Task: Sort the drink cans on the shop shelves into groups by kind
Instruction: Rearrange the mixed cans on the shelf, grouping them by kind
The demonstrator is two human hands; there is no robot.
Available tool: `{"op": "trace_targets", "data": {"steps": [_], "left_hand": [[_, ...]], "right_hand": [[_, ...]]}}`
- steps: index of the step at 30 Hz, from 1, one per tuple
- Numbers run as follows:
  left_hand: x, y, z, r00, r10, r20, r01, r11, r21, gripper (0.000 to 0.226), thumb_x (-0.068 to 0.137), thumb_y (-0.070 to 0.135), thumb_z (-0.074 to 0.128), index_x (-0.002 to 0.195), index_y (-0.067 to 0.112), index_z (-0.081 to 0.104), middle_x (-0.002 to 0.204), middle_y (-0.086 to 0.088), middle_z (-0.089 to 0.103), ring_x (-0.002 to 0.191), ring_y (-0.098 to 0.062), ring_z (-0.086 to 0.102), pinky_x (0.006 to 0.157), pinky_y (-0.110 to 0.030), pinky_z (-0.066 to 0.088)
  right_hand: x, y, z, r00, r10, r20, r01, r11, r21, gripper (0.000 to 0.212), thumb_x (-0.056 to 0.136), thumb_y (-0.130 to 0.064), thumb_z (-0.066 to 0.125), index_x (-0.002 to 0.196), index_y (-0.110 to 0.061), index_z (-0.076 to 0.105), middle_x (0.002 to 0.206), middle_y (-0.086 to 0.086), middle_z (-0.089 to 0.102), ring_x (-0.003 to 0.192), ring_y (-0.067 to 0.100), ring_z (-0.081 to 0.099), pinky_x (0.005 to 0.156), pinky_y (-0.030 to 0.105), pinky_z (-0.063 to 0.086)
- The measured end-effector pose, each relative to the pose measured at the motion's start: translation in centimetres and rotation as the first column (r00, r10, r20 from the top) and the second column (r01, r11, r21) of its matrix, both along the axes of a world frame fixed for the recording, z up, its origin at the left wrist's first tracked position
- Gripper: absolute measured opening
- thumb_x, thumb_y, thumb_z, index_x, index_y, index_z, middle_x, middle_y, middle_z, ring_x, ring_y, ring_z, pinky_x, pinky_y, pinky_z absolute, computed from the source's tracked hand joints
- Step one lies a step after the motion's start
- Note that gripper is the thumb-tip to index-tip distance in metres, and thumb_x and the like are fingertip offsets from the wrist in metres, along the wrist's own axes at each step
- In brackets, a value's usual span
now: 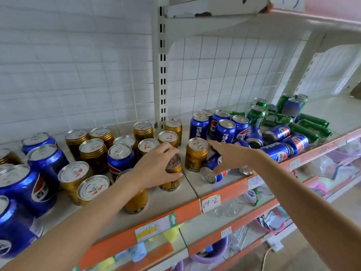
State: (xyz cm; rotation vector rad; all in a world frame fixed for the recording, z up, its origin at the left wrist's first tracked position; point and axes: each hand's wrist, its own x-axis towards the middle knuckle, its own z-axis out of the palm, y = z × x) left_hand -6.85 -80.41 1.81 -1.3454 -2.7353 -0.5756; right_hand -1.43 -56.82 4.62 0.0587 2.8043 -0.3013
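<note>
- Left hand (156,165) gripping upright gold metal can (172,174) near shelf (172,196) front edge.
- Right hand (232,156), fingers outstretched, resting on toppled blue cola can (214,171).

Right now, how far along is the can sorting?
Partly done. Gold cans mostly cluster left, upright Pepsi cans behind. In hand: left hand grips a gold can; right hand reaches over a toppled Pepsi can. Left: stray blue cans among gold, jumbled green cans.

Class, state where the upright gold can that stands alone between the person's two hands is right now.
In the head view, the gold can stands upright just right of the shelf seam, between the left hand and right hand, before the upright Pepsi cans.
</note>
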Motion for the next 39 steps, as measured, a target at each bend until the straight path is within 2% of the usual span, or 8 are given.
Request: {"op": "trace_targets", "data": {"steps": [3, 8, 12, 15, 24, 27, 32, 39], "left_hand": [[-0.1, 0.0, 0.0, 0.999, -0.011, 0.031, 0.011, 1.0, -0.002, 0.061, 0.082, 0.048, 0.063, 0.134, 0.03, 0.039, 0.132, 0.008, 0.039, 0.119, -0.009, 0.041, 0.089, -0.021, 0.042], [0.0, -0.1, 0.1, 0.999, -0.019, 0.051, 0.02, 0.999, -0.03, 0.06, 0.083, 0.049, 0.061, 0.135, 0.031, 0.037, 0.134, 0.007, 0.038, 0.118, -0.011, 0.044, 0.083, -0.022, 0.045], [0.2, -0.1, 0.1, 0.999, -0.021, 0.033, 0.023, 0.999, -0.039, 0.061, 0.084, 0.05, 0.06, 0.136, 0.03, 0.036, 0.134, 0.007, 0.038, 0.118, -0.011, 0.045, 0.083, -0.022, 0.046], [0.2, 0.1, 0.3, 1.0, -0.013, 0.011, 0.014, 0.997, -0.081, 0.06, 0.085, 0.051, 0.058, 0.136, 0.029, 0.036, 0.133, 0.007, 0.039, 0.117, -0.011, 0.045, 0.083, -0.022, 0.047], [3.7, 6.9, 1.6, 0.964, -0.113, -0.239, 0.134, 0.988, 0.073, 0.069, 0.085, 0.049, 0.059, 0.142, 0.02, 0.031, 0.141, 0.001, 0.032, 0.127, -0.013, 0.038, 0.095, -0.02, 0.037], [3.3, 10.4, 1.1, 0.981, -0.008, -0.196, 0.013, 1.0, 0.022, 0.084, 0.082, 0.057, 0.059, 0.146, 0.02, 0.019, 0.146, -0.001, 0.026, 0.132, -0.017, 0.035, 0.103, -0.031, 0.039], [3.1, 13.5, 0.4, 0.965, 0.161, -0.206, -0.182, 0.98, -0.085, 0.087, 0.079, 0.065, 0.053, 0.145, 0.018, 0.022, 0.141, -0.003, 0.043, 0.129, -0.02, 0.033, 0.105, -0.035, 0.031], [4.2, 14.6, 1.1, 0.912, 0.281, -0.299, -0.337, 0.929, -0.155, 0.077, 0.08, 0.063, 0.051, 0.14, 0.021, 0.029, 0.136, 0.002, 0.045, 0.123, -0.018, 0.03, 0.103, -0.034, 0.03]], "right_hand": [[2.3, 0.0, -2.1, 0.996, 0.089, -0.013, -0.082, 0.962, 0.26, 0.096, 0.073, -0.034, 0.076, 0.147, -0.023, 0.016, 0.15, 0.003, 0.017, 0.138, 0.024, 0.017, 0.109, 0.041, 0.031], [3.3, -0.4, -4.0, 0.95, 0.154, -0.273, -0.022, 0.902, 0.432, 0.086, 0.071, -0.04, 0.075, 0.141, -0.032, 0.026, 0.135, 0.007, 0.026, 0.121, 0.028, 0.029, 0.092, 0.044, 0.045], [4.0, -0.3, -3.9, 0.866, -0.107, -0.488, 0.14, 0.99, 0.032, 0.079, 0.069, -0.044, 0.076, 0.134, -0.022, 0.037, 0.127, 0.006, 0.041, 0.114, 0.022, 0.04, 0.094, 0.036, 0.042], [4.1, -0.7, -4.0, 0.785, -0.415, -0.46, 0.242, 0.889, -0.389, 0.072, 0.068, -0.041, 0.078, 0.125, -0.018, 0.041, 0.119, 0.002, 0.053, 0.101, 0.015, 0.05, 0.082, 0.027, 0.04], [4.0, 2.7, -3.7, 0.929, -0.328, -0.169, 0.243, 0.889, -0.388, 0.061, 0.067, -0.067, 0.064, 0.105, -0.021, 0.051, 0.1, -0.005, 0.065, 0.092, 0.012, 0.061, 0.082, 0.031, 0.051], [4.8, 5.5, -3.2, 0.92, -0.274, -0.281, 0.109, 0.866, -0.488, 0.041, 0.078, -0.041, 0.068, 0.113, -0.022, 0.062, 0.11, -0.001, 0.067, 0.099, 0.01, 0.062, 0.092, 0.031, 0.049], [3.8, 11.5, -2.4, 0.841, -0.258, -0.476, 0.144, 0.954, -0.262, 0.032, 0.091, -0.027, 0.056, 0.121, -0.016, 0.059, 0.118, 0.003, 0.058, 0.108, 0.019, 0.053, 0.094, 0.034, 0.043], [1.2, 15.3, -4.8, 0.944, -0.083, -0.32, 0.136, 0.98, 0.145, 0.052, 0.094, -0.057, 0.023, 0.122, -0.019, 0.046, 0.125, 0.004, 0.059, 0.106, 0.024, 0.059, 0.099, 0.039, 0.025]]}}
